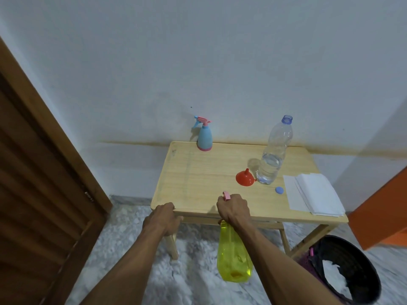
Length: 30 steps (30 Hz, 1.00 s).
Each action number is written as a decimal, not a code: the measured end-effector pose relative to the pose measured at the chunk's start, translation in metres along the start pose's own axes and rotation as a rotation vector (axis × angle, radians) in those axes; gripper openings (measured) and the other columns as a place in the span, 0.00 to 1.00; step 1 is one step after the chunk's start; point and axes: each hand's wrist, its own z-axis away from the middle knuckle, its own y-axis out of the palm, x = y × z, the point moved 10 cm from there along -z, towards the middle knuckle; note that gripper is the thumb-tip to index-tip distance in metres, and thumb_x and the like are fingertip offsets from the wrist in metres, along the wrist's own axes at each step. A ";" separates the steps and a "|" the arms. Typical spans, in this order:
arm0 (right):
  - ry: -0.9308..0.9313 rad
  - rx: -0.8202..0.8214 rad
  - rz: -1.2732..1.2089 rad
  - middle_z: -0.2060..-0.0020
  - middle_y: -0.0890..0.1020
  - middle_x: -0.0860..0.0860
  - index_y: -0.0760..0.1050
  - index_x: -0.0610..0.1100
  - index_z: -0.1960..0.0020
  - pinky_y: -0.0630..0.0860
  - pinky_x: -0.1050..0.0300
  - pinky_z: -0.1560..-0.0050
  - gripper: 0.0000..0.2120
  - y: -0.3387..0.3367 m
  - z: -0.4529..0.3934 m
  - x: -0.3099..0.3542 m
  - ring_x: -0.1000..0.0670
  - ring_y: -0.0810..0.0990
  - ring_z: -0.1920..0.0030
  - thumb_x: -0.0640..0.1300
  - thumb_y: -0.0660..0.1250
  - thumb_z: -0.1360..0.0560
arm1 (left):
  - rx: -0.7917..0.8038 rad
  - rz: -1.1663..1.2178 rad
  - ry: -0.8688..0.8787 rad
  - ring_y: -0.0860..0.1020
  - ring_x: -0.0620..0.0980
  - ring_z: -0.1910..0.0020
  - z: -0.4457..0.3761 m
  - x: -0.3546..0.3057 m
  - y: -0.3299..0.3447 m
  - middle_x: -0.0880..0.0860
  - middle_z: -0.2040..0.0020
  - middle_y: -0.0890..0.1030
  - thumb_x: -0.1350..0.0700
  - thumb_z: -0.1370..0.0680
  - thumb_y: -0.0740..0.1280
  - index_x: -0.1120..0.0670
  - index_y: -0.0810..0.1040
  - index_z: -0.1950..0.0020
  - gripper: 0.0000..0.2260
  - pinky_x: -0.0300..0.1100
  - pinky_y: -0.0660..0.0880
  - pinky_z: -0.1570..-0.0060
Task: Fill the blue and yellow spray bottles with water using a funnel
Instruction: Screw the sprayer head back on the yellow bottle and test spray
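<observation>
My right hand point(234, 209) grips the pink spray head of the yellow spray bottle point(234, 255), which hangs below the front edge of the wooden table point(198, 172), above the floor. My left hand point(164, 217) holds the table's front left corner. The blue spray bottle point(204, 137) with a pink head stands upright at the back of the table. A red funnel point(245, 177) lies mouth down near the middle right. Beside it stands an uncapped clear water bottle point(274, 155), about a third full. Its blue cap point(279, 190) lies on the table.
A stack of white paper napkins point(312, 194) lies at the table's right. A black bin point(350, 271) with white waste stands on the floor at lower right. A brown wooden door point(44, 172) is at left, an orange object point(383, 212) at right.
</observation>
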 end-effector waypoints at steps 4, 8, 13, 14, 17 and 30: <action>-0.049 0.031 0.008 0.57 0.83 0.44 0.77 0.42 0.55 0.82 0.46 0.50 0.19 0.007 0.000 0.009 0.41 0.83 0.58 0.56 0.57 0.27 | -0.001 0.012 -0.003 0.76 0.56 0.40 -0.002 -0.001 0.003 0.53 0.36 0.76 0.41 0.22 0.63 0.51 0.70 0.34 0.22 0.51 0.76 0.44; -0.087 0.077 0.016 0.57 0.83 0.45 0.77 0.43 0.55 0.83 0.45 0.51 0.20 0.019 0.002 0.019 0.40 0.84 0.60 0.58 0.56 0.28 | -0.012 0.033 -0.027 0.77 0.57 0.41 -0.002 0.004 -0.001 0.53 0.37 0.76 0.41 0.22 0.64 0.51 0.71 0.35 0.20 0.51 0.76 0.44; -0.096 0.079 0.013 0.57 0.82 0.43 0.77 0.40 0.54 0.83 0.45 0.53 0.20 0.028 0.007 0.025 0.40 0.84 0.60 0.55 0.56 0.27 | -0.042 0.030 -0.055 0.79 0.54 0.49 0.001 0.020 -0.006 0.51 0.43 0.78 0.42 0.24 0.63 0.50 0.73 0.41 0.17 0.50 0.78 0.49; -0.093 0.081 0.012 0.57 0.82 0.43 0.77 0.40 0.54 0.84 0.44 0.53 0.20 0.030 0.007 0.024 0.40 0.84 0.60 0.55 0.56 0.28 | -0.042 0.028 -0.057 0.78 0.54 0.48 0.002 0.023 -0.007 0.51 0.42 0.78 0.41 0.24 0.63 0.51 0.73 0.40 0.18 0.49 0.78 0.49; -0.080 0.083 -0.006 0.56 0.82 0.42 0.77 0.40 0.55 0.84 0.43 0.53 0.22 0.032 0.007 0.021 0.39 0.84 0.60 0.56 0.55 0.28 | -0.049 0.021 -0.054 0.78 0.55 0.45 0.004 0.024 -0.008 0.51 0.40 0.78 0.41 0.23 0.63 0.51 0.74 0.39 0.18 0.48 0.77 0.49; -0.174 -0.039 -0.293 0.67 0.82 0.49 0.74 0.46 0.60 0.82 0.42 0.52 0.13 -0.056 -0.004 0.005 0.46 0.86 0.67 0.53 0.63 0.23 | 0.030 0.200 0.132 0.75 0.55 0.36 -0.008 -0.084 0.021 0.55 0.32 0.74 0.45 0.23 0.68 0.52 0.68 0.26 0.28 0.47 0.75 0.40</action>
